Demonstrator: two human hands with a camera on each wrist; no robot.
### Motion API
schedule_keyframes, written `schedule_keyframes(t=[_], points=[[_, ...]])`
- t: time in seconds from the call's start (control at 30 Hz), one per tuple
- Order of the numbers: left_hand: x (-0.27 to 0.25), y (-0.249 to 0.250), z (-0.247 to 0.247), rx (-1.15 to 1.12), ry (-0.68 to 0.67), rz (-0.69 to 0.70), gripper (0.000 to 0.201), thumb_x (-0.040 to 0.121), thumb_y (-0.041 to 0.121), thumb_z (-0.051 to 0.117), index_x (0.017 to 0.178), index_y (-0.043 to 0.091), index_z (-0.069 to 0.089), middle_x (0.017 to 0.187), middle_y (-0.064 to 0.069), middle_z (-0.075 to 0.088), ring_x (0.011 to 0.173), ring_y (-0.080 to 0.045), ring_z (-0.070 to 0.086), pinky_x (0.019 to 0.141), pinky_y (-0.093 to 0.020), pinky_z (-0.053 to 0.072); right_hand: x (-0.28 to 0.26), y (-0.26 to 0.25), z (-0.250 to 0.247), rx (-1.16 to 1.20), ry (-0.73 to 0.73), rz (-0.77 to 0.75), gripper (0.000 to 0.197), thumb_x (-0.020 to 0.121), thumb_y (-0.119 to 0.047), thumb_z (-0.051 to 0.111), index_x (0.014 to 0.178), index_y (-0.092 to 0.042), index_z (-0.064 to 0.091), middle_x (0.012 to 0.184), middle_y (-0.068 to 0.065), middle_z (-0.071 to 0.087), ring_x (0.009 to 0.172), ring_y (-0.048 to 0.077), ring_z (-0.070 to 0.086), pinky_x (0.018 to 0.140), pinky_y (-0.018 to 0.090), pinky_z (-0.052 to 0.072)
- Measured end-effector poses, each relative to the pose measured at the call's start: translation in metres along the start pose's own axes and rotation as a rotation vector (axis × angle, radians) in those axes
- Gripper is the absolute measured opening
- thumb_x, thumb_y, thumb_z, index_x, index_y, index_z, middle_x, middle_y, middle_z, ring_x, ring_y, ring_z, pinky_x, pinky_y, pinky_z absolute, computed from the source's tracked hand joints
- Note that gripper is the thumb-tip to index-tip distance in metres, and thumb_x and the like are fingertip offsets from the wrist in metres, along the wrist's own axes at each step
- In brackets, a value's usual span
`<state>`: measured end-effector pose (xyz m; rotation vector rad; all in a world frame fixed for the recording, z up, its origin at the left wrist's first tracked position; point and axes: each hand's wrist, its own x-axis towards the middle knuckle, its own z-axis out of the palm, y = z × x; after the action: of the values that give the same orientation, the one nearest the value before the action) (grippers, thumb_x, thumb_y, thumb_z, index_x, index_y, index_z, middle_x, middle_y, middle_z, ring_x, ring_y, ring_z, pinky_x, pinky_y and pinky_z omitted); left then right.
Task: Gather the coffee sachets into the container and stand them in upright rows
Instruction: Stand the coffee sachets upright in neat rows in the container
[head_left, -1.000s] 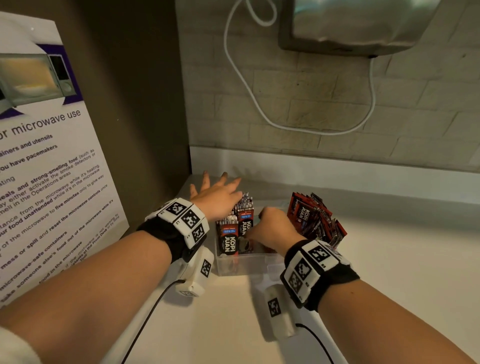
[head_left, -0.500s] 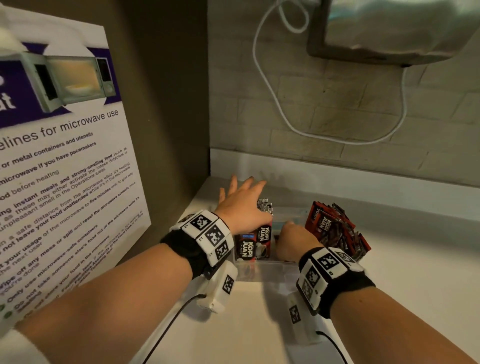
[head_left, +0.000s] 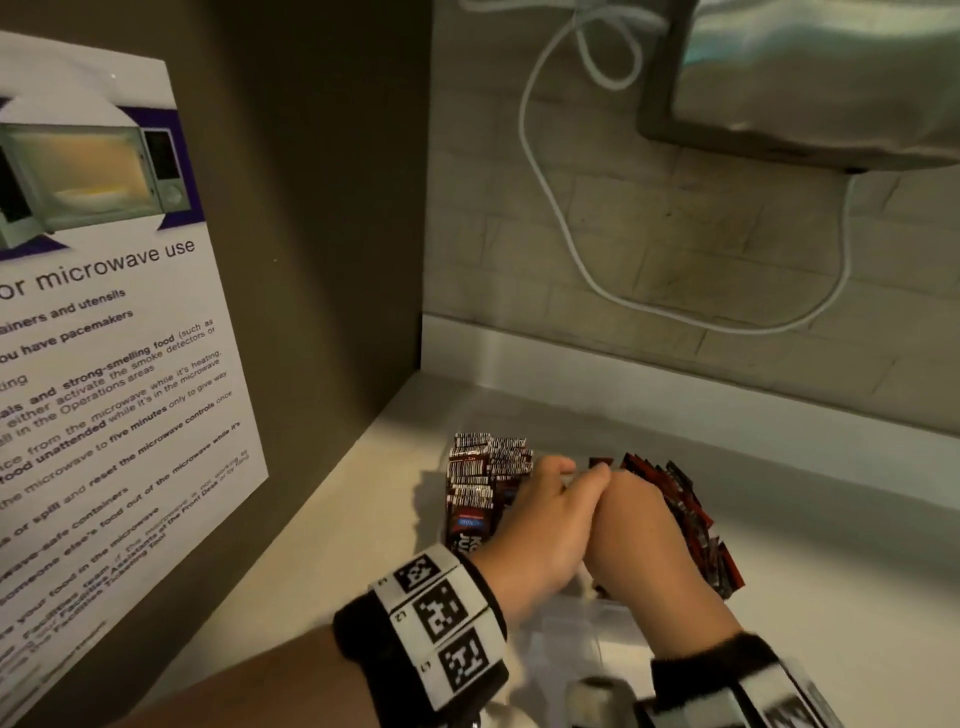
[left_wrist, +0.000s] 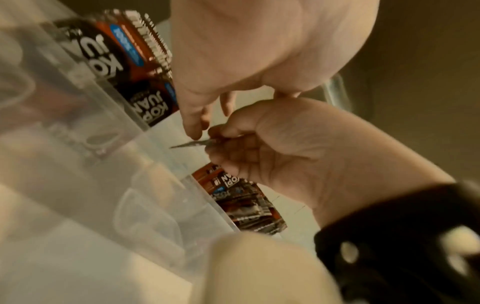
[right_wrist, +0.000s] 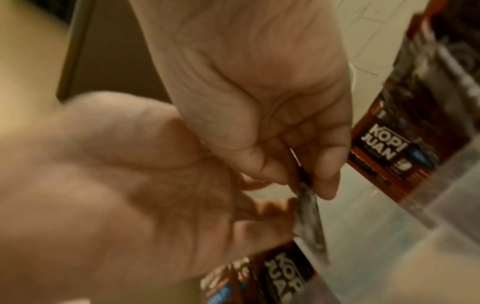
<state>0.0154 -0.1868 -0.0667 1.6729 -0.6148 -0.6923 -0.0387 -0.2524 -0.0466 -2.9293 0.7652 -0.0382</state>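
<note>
left hand (head_left: 540, 525): reaches into the middle of the clear container (left_wrist: 85, 164), right next to the other hand. its fingers point down and look loose, and they seem to hold nothing. the fingertips are partly hidden, so i cannot be sure.
right hand (head_left: 639, 530): curled, pinching one thin sachet (left_wrist: 194, 144) by its edge. it holds the pack edge-down, likely so it can slide in standing up.
standing rows (head_left: 488, 473): many sachets stand up on the left side of the container, packed close so they prop each other up.
red pile (head_left: 680, 514): more sachets lean in a messy fan on the right side, just beside the right hand. i cannot tell if they are all inside the box.
gap: the bare floor of the container shows between the two groups, and both hands work there.
task so far: i think it is part done, with the leaning ones yet to be straightened.
counter (head_left: 831, 571): pale, holds the container near the corner.
</note>
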Motion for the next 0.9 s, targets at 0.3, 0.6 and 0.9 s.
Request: schedule_keyframes(t=[0.3,0.6,0.9], points=[[0.023,0.003,0.024,-0.258,-0.075,-0.271,0.009,0.097,0.026,0.047,0.099,0.02,0.054,0.081,0.0,0.051,0.074,-0.016,0.05,0.066,-0.028,0.039,-0.024,0.021,-0.007,0.204,-0.117,-0.001,0.018,0.09,-0.018,0.05,0.104,-0.017,0.06,0.098,0.003,0.065,0.09,0.019,0.061,0.07,0.027,0.045],[0.038,-0.02,0.037,0.333,-0.307,-0.246,0.07,0.074,0.047,0.05,0.135,0.014,0.038,0.134,-0.013,0.045,0.122,-0.034,0.048,0.102,-0.048,0.044,-0.023,0.079,-0.026,0.761,0.396,0.235,0.007,0.083,-0.02,0.065,0.089,-0.024,0.067,0.087,-0.002,0.069,0.077,0.022,0.064,0.073,0.044,0.054],[0.029,-0.015,0.031,0.385,-0.575,-0.112,0.11,0.069,0.025,0.087,0.149,0.025,0.011,0.142,0.001,0.033,0.133,-0.017,0.035,0.111,-0.039,0.037,-0.011,0.085,0.005,0.871,0.089,0.165,0.048,0.081,-0.064,0.052,0.128,-0.056,0.042,0.145,-0.001,0.033,0.135,0.022,0.036,0.11,0.04,0.033]])
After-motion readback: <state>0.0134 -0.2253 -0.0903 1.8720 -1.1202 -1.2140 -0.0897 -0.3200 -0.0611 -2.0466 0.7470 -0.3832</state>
